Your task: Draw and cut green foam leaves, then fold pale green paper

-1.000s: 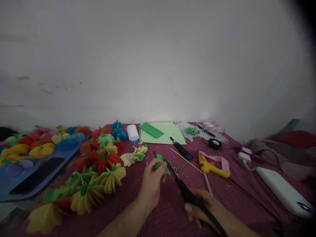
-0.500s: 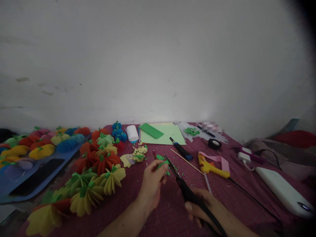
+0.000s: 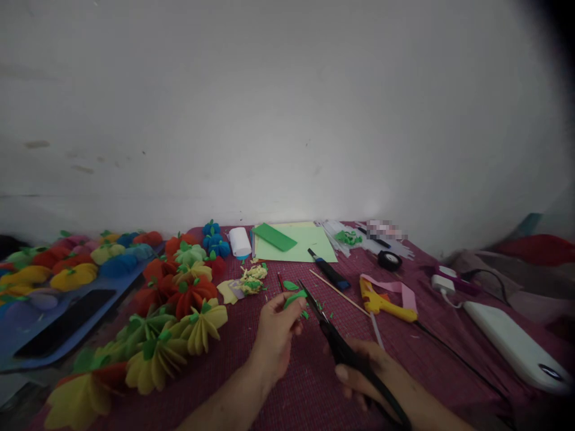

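While the left hand [image 3: 281,326] pinches a small green piece [image 3: 295,297] between thumb and fingers, the right hand [image 3: 372,371] is curled round the black scissors [image 3: 344,350], their blades slanting up toward it. Take the left fingertips as the dial's centre, with twelve at the wall [image 3: 287,120]: the right hand sits near four o'clock. The pinch probably leaves the piece's outer edge exposed so the blades can reach it; how far the blades are parted cannot be told. A green leaf shape [image 3: 290,286] lies at twelve, just beyond the fingertips, perhaps put there to be within reach. Toward ten o'clock, a heap of yellow and green scraps [image 3: 254,279] looks gathered to one side, presumably out of the hands' way.

As for edges, the ruffled yellow paper shape [image 3: 206,326] at about eight o'clock stands in a colourful crowd that bounds the left side, so the left elbow seems to have less freedom there. A wooden stick [image 3: 341,293] runs from one toward three o'clock, near the scissors; past it lies the yellow glue gun [image 3: 390,306] at three. Toward six, the patterned cloth [image 3: 309,383] shows between the forearms, likely the easiest room for drawing back.
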A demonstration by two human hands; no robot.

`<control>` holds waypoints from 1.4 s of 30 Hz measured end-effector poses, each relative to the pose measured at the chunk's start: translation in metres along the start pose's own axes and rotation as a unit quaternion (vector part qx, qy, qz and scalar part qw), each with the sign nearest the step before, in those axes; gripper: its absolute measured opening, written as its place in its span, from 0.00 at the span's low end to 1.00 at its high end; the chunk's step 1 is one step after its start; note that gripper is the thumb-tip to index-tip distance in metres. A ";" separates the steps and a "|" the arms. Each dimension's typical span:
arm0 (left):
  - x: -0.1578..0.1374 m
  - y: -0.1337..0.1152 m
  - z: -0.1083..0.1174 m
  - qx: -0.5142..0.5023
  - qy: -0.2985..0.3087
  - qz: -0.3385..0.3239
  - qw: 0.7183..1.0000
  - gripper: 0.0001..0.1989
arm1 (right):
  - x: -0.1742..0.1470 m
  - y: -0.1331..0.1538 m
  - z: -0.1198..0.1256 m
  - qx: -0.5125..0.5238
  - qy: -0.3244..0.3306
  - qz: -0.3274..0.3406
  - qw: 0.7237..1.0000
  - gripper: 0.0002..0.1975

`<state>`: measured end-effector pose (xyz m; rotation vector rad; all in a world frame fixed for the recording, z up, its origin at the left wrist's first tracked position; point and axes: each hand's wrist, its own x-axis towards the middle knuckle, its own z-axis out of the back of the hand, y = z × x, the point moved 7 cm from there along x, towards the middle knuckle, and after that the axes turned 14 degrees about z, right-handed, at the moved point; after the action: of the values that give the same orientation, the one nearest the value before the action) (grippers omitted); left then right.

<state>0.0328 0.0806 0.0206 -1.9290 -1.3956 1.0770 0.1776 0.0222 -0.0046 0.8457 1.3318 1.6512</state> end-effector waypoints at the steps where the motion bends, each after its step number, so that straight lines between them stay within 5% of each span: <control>1: 0.000 0.000 0.000 -0.003 -0.002 0.001 1.000 0.15 | 0.000 0.000 0.000 -0.004 0.003 0.004 1.000 0.24; 11: 0.002 0.001 0.005 -0.042 -0.008 0.015 0.999 0.15 | 0.001 0.004 0.002 -0.031 0.013 0.011 0.999 0.24; 42: 0.000 -0.008 0.004 0.056 -0.028 -0.059 0.996 0.10 | -0.005 0.011 0.009 -0.067 0.033 0.042 0.996 0.20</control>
<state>0.0251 0.0828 0.0253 -1.7264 -1.4289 1.1369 0.1855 0.0204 0.0076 0.7823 1.2286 1.8276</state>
